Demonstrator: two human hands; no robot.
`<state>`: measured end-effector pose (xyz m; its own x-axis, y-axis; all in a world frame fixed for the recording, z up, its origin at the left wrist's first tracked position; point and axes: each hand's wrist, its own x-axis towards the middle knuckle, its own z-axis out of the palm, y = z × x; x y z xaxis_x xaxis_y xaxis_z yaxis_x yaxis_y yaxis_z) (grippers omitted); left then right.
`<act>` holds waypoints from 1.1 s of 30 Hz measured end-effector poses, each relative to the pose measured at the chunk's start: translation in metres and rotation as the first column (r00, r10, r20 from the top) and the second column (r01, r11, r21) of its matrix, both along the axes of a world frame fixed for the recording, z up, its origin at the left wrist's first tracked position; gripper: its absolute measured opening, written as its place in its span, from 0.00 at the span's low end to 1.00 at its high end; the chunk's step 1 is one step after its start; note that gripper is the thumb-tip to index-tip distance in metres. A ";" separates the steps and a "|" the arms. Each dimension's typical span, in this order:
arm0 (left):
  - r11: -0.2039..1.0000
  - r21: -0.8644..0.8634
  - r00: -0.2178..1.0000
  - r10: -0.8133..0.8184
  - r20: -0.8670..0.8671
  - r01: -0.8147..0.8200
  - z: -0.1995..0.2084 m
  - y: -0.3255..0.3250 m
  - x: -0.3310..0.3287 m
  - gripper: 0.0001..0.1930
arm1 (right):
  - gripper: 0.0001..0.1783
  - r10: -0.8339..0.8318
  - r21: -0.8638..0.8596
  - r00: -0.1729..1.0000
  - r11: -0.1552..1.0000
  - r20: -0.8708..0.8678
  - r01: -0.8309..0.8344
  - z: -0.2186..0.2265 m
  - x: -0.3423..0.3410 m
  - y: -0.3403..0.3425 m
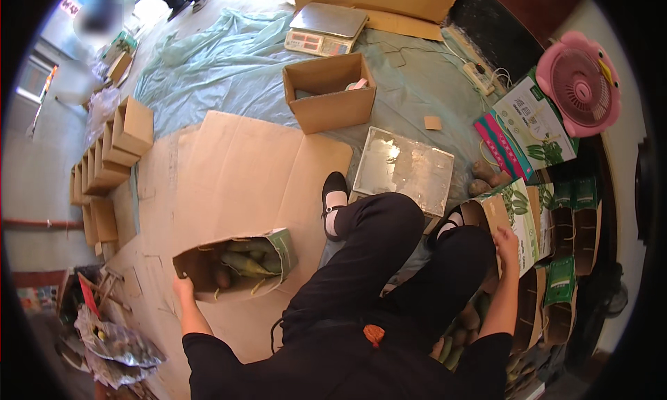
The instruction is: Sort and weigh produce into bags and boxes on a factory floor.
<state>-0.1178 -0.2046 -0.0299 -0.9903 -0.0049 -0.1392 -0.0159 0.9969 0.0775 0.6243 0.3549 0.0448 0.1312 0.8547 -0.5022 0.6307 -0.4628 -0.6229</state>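
Black shirt (313, 362) cloth, soft and matte, lies nearest, with trousers (368, 261) beyond; left of the knees sits an open box (284, 250) part-filled with smooth, plump green vegetables (244, 264). Its thin walls look stiff but likely to flex, and the load probably makes it fairly heavy and apt to roll or bruise; both opposite rims, or a palm beneath, should hold better than the slim cords (258, 287). Of the hands, the left hand (183, 289) grips the box's near-left corner, while the right hand (508, 246) is closed on the edge of a glossy printed carton (522, 205). Under the box spreads a creased cardboard sheet (257, 167); farther out come a scuffed, shiny slab (403, 167), rough brown tubers (479, 187), crinkled plastic film (208, 60), a flat metal-topped scale (330, 19) and a round pink fan (578, 86).
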 end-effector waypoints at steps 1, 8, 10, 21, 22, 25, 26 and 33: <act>0.997 0.074 1.000 -0.028 0.002 0.028 0.000 0.002 0.003 0.19 | 0.19 0.015 -0.002 1.000 1.000 0.008 -0.015 -0.017 0.019 -0.006; 0.997 0.022 0.990 -0.073 -0.118 0.076 0.035 0.029 0.058 0.29 | 0.17 0.130 0.284 0.982 0.955 -0.137 -0.087 -0.073 0.058 -0.043; 0.917 0.046 0.884 -0.367 -0.291 0.396 0.022 0.051 0.068 0.24 | 0.17 0.130 0.236 0.960 0.969 -0.247 -0.071 -0.088 0.076 -0.043; 0.691 0.187 0.688 -0.720 0.094 0.698 0.058 0.143 0.230 0.22 | 0.17 0.291 -0.102 0.946 0.946 -0.144 -0.307 -0.087 0.103 -0.064; 0.625 0.172 0.607 -0.781 0.149 0.762 0.059 0.147 0.238 0.22 | 0.17 0.273 -0.091 0.952 0.954 -0.140 -0.287 -0.090 0.110 -0.063; 0.611 0.135 0.571 -0.783 0.248 0.780 0.048 0.139 0.239 0.22 | 0.17 0.199 -0.023 0.968 0.979 -0.149 -0.205 -0.098 0.112 -0.050; 0.631 0.154 0.579 -0.766 0.278 0.761 0.041 0.135 0.235 0.22 | 0.16 0.168 0.000 0.974 0.985 -0.152 -0.170 -0.100 0.115 -0.048; 0.523 0.044 0.507 -0.841 0.191 0.851 0.027 0.130 0.216 0.07 | 0.16 0.015 0.096 0.976 0.995 -0.218 0.006 -0.120 0.107 -0.037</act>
<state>0.0984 -0.0747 -0.0025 -0.4867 0.8104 -0.3262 0.8298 0.5456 0.1172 0.7314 0.3181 -0.0750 0.0237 0.9006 -0.4340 0.4764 -0.3918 -0.7871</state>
